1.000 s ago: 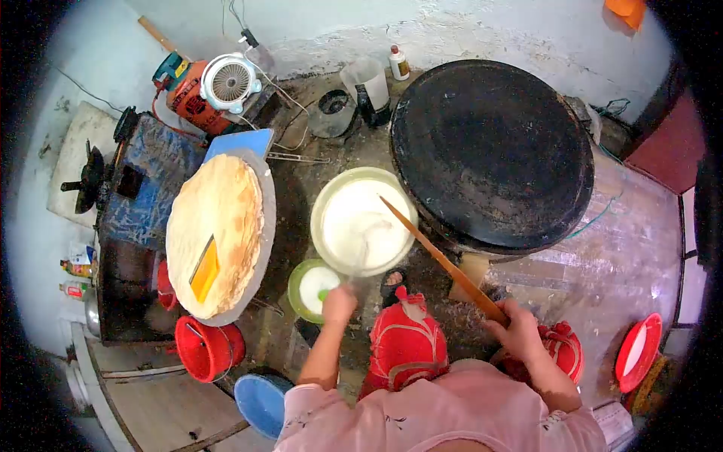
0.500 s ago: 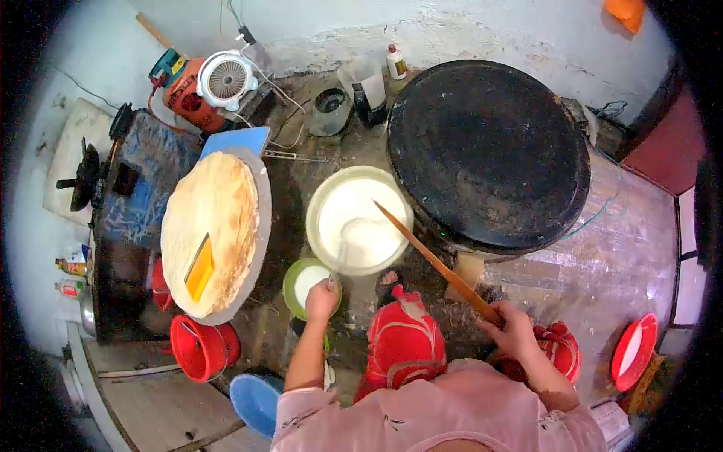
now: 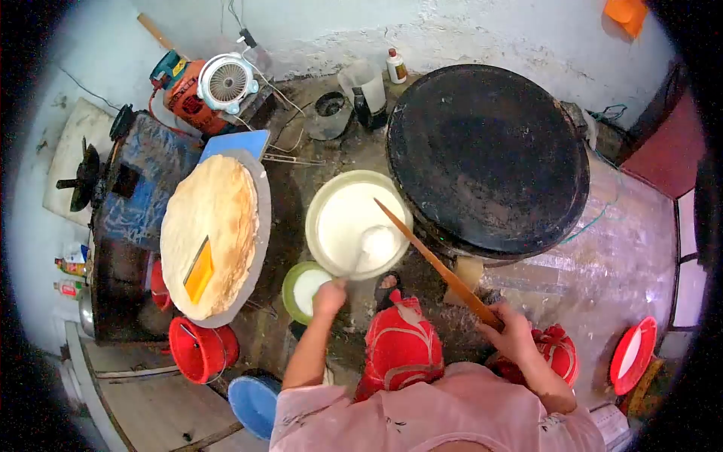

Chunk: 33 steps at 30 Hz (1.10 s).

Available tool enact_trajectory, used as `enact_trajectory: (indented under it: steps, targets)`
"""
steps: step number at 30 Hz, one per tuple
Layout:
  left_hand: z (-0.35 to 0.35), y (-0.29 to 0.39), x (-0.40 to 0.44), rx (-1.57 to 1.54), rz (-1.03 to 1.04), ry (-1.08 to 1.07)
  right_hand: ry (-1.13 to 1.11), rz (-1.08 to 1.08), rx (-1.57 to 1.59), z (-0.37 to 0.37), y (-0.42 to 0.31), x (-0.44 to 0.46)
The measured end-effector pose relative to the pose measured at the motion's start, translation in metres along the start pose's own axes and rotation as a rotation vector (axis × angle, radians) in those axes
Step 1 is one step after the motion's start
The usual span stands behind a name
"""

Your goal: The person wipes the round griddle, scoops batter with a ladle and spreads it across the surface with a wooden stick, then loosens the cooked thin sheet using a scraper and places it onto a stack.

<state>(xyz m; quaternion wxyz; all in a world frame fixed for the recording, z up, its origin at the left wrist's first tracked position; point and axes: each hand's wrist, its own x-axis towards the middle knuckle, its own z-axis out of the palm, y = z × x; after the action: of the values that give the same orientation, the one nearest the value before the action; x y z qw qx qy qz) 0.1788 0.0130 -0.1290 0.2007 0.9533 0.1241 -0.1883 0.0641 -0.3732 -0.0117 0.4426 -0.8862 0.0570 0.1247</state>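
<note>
My left hand (image 3: 329, 297) is closed round the handle of a ladle (image 3: 378, 242), whose bowl sits in the white batter (image 3: 346, 213) of a large basin (image 3: 312, 242). Just left of that hand stands a smaller green bowl (image 3: 289, 295) with white liquid in it. My right hand (image 3: 514, 329) grips the lower end of a long wooden spreader (image 3: 440, 267) shaped like a flat blade. Its pointed tip reaches over the basin. Beyond the basin, to the right, lies a wide round black griddle (image 3: 488, 154) with a bare surface.
A stack of thin pancakes (image 3: 207, 237) rests on a round board (image 3: 260, 218) at left, with a yellow scraper (image 3: 199, 275) on top. A red bucket (image 3: 203, 350) and blue basin (image 3: 256, 403) stand below it. A blower (image 3: 227, 83) and gas cylinder (image 3: 188, 98) are at the back.
The ladle has swung to the right within the batter, and my left hand has shifted slightly right with it. My right hand and the spreader have barely moved.
</note>
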Motion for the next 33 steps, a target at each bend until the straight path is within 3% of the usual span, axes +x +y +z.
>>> enact_trajectory:
  steps: [3, 6, 7, 8, 10, 12, 14, 16, 18, 19, 21, 25, 26, 28, 33]
  targets:
    - [-0.016, -0.009, -0.014, 0.087, -0.060, 0.158, -0.013, 0.025, 0.023, -0.001, -0.003, -0.004]
    - [0.072, -0.061, 0.031, 0.173, -0.019, 0.043, 0.002, 0.000, 0.029, 0.000, 0.002, -0.006]
    - [0.070, -0.036, 0.026, -0.027, -0.022, -0.013, 0.011, -0.008, 0.016, 0.001, 0.003, -0.004]
    - [0.058, -0.017, 0.021, -0.620, -0.366, -0.355, 0.018, -0.009, 0.015, 0.001, 0.004, -0.003]
    - [0.035, -0.010, 0.021, -1.322, -0.546, -0.673, 0.015, 0.013, 0.049, 0.001, 0.004, -0.002]
    - [-0.003, 0.006, 0.003, -1.412, -0.489, -0.643, -0.007, 0.058, 0.051, -0.004, -0.004, -0.002]
    - [-0.045, 0.030, -0.017, -1.408, -0.397, -0.450, -0.030, 0.103, 0.060, -0.004, -0.003, -0.002]
    - [-0.045, 0.008, -0.015, -1.439, -0.265, -0.326, 0.043, 0.042, 0.087, 0.002, 0.014, -0.004]
    - [-0.009, -0.009, -0.008, -0.271, 0.175, 0.267, 0.053, 0.094, 0.077, 0.007, 0.022, -0.004]
    - [-0.007, -0.007, -0.012, -0.273, 0.176, 0.270, 0.060, 0.119, 0.070, 0.007, 0.023, -0.005]
    - [-0.009, 0.007, -0.021, 0.332, 0.148, 0.074, 0.069, 0.091, 0.030, 0.005, 0.023, -0.004]
    - [-0.011, 0.042, 0.002, 0.153, -0.040, 0.186, -0.014, 0.066, 0.092, -0.004, -0.001, -0.002]
    - [-0.007, 0.038, 0.004, 0.153, -0.043, 0.193, -0.014, 0.059, 0.093, -0.001, -0.001, -0.002]
    - [0.002, 0.030, 0.005, 0.326, 0.085, 0.000, 0.053, -0.072, -0.007, 0.000, 0.002, 0.001]
    - [-0.020, -0.003, -0.018, 0.113, -0.073, 0.115, 0.032, 0.019, 0.067, -0.002, -0.002, -0.001]
